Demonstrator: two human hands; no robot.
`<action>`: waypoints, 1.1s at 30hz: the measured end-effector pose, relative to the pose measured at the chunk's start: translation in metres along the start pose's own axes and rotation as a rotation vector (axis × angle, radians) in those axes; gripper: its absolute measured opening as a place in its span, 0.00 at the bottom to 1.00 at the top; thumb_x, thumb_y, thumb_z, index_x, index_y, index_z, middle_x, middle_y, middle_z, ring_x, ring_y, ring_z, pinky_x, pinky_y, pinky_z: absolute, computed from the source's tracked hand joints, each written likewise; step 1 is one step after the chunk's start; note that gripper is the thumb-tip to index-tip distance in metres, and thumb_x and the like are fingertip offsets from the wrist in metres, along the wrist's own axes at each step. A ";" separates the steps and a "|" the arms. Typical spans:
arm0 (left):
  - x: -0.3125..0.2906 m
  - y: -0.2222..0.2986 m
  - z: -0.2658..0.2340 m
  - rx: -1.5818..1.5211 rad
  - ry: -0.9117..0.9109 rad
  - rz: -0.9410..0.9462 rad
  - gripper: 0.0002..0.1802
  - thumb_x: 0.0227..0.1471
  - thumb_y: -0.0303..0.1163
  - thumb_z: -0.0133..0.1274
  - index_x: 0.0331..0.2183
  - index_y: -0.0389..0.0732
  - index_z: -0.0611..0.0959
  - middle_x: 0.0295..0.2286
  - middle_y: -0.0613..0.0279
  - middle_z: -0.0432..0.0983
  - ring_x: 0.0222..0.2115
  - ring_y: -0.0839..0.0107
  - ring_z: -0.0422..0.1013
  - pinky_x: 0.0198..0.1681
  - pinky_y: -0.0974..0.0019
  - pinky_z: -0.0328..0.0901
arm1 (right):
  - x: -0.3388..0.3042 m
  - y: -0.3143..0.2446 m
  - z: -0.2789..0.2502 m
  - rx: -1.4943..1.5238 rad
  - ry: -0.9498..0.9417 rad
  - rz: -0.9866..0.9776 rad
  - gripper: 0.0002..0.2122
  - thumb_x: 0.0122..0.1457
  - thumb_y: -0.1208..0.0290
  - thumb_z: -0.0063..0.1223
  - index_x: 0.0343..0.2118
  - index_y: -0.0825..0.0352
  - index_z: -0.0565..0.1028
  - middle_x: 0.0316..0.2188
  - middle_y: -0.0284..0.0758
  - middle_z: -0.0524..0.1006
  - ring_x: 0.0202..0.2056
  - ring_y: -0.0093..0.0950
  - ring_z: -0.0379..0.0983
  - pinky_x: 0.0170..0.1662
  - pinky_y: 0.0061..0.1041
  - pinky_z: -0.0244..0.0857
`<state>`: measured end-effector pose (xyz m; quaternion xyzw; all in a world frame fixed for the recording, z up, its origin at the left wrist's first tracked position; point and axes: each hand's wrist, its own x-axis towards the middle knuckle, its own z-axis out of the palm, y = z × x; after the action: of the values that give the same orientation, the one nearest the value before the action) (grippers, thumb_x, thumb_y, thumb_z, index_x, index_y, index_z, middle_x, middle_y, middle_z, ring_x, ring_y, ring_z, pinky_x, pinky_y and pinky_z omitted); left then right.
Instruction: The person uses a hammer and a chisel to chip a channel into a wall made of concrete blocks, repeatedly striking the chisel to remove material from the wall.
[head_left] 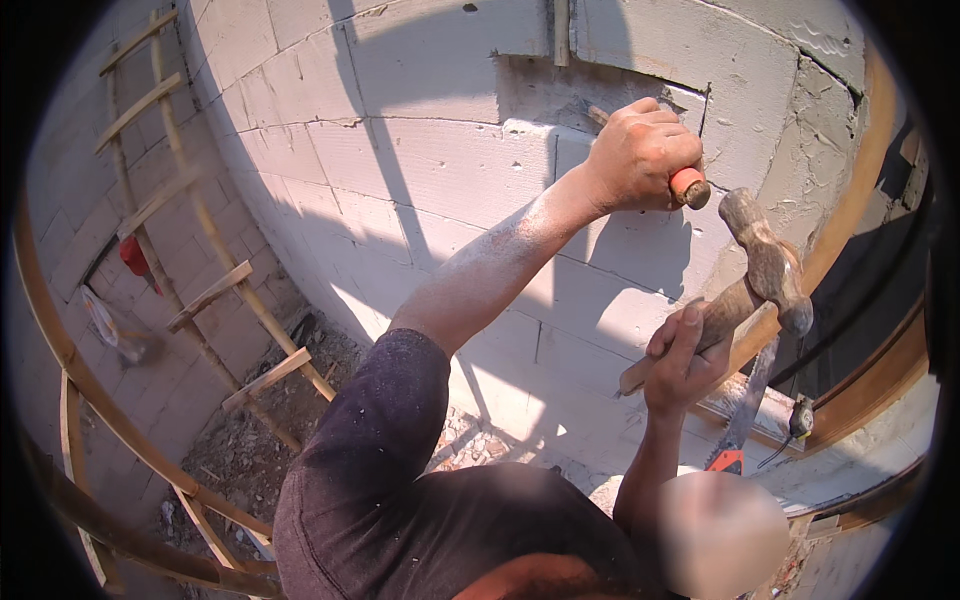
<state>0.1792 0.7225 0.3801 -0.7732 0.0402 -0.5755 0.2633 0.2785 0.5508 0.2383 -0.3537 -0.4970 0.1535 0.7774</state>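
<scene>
My left hand (645,155) is wrapped round a chisel (690,188) with an orange handle. The handle's butt sticks out toward the right, and the metal end points left into a shallow recess (530,88) cut in the pale block wall (470,160). Whether the tip touches the recess is hard to make out. Lower and to the right, my right hand (685,365) grips a hammer (770,262) by its wooden handle. Its worn, dusty metal head stands up apart from the chisel's butt. White dust coats my left forearm.
A wooden ladder (205,225) leans at the left, with rubble (250,430) near its foot. On the right, a curved-looking wooden frame (850,200) edges an opening. A handsaw (750,400) with an orange handle and a small dark tool (801,418) lie by the sill.
</scene>
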 end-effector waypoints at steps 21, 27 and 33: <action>-0.002 -0.007 0.010 0.112 -0.021 -0.012 0.12 0.31 0.31 0.64 0.18 0.49 0.75 0.17 0.71 0.73 0.21 0.70 0.72 0.28 0.64 0.62 | 0.005 0.010 -0.001 0.270 0.126 -0.157 0.13 0.71 0.64 0.44 0.30 0.66 0.64 0.17 0.28 0.65 0.14 0.17 0.62 0.17 0.19 0.60; -0.003 -0.007 0.001 0.198 -0.079 -0.025 0.12 0.34 0.31 0.63 0.16 0.49 0.74 0.14 0.71 0.71 0.19 0.69 0.71 0.26 0.64 0.60 | 0.010 -0.007 -0.019 0.133 -0.128 0.145 0.10 0.71 0.67 0.42 0.34 0.68 0.65 0.18 0.30 0.66 0.14 0.17 0.62 0.16 0.18 0.59; 0.029 0.009 0.007 0.013 0.047 0.041 0.13 0.33 0.27 0.61 0.15 0.49 0.71 0.13 0.69 0.69 0.16 0.68 0.68 0.25 0.65 0.60 | 0.000 -0.022 -0.035 0.097 -0.047 -0.085 0.10 0.70 0.67 0.44 0.36 0.69 0.66 0.19 0.32 0.66 0.16 0.19 0.62 0.18 0.20 0.60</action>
<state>0.1970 0.7065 0.3997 -0.7569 0.0584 -0.5883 0.2788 0.3069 0.5215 0.2449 -0.2908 -0.5216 0.1525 0.7875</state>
